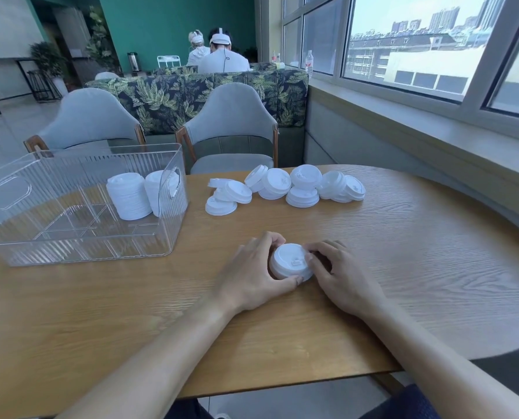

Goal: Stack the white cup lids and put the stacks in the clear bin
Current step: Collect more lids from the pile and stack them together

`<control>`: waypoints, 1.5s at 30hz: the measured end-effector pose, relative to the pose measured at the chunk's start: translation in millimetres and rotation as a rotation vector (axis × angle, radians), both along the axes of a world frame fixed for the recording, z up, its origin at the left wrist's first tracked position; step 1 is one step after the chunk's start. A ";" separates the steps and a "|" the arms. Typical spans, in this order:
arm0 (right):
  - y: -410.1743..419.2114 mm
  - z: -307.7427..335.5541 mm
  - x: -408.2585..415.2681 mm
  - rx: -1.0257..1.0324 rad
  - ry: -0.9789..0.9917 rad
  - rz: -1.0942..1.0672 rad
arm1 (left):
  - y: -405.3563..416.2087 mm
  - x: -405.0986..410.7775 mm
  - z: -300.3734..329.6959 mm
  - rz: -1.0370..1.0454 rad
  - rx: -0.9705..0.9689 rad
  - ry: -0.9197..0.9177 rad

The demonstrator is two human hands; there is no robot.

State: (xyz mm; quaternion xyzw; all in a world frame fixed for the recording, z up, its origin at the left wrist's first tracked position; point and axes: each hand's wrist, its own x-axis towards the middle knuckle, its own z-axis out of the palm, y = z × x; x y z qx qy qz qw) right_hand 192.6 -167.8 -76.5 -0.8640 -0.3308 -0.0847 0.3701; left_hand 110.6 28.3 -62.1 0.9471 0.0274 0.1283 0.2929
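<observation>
Short stack of white cup lids (291, 263): on the wooden table (418, 237), near its front edge, centred between both hands. Domed tops up, stack axis vertical, top face tilted a little toward the camera. Small raised sip tab on the top lid at its near edge. No legible writing or brand on it.

Left hand (255, 276): fingers curled round the left side of the stack, thumb against its near rim. Gripping.

Right hand (340, 273): fingers curled round the right side, fingertips on the top edge. Gripping.

Loose lids (285, 187): a scattered row toward the far edge of the table, well apart from the hands. Some flat with domes up, some leaning on neighbours or on edge, some overlapping. Embossed marks on several tops, too small to read.

Clear bin (79, 243): ribbed transparent walls, cut-out handles, on the left part of the table. Open top. No label readable.

Finished stacks (129, 196): two tall columns inside the bin, at its far right corner, side by side and touching or nearly so. Upright, the left one leaning slightly.

Behind the table: two grey chairs (231, 122), a leaf-print sofa back (167, 98), two seated persons facing away, bottles on the sill with labels unreadable.
</observation>
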 end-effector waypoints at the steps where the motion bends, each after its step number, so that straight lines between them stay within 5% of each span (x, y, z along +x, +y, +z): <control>1: 0.0 0.4 -0.8 -0.014 -0.010 0.000 | -1.5 -1.0 1.2 -0.013 0.025 -0.001; 11: 0.5 -2.5 -0.8 -0.015 -0.010 0.002 | -4.0 -2.5 1.8 -0.026 0.111 -0.056; 30: 9.7 1.7 -16.5 -0.121 -0.085 -0.042 | 56.9 -55.1 2.7 0.107 -0.288 -0.110; 45: 100.2 1.3 -60.3 -0.173 -0.152 0.112 | 147.9 -116.1 47.2 0.205 -0.312 -0.329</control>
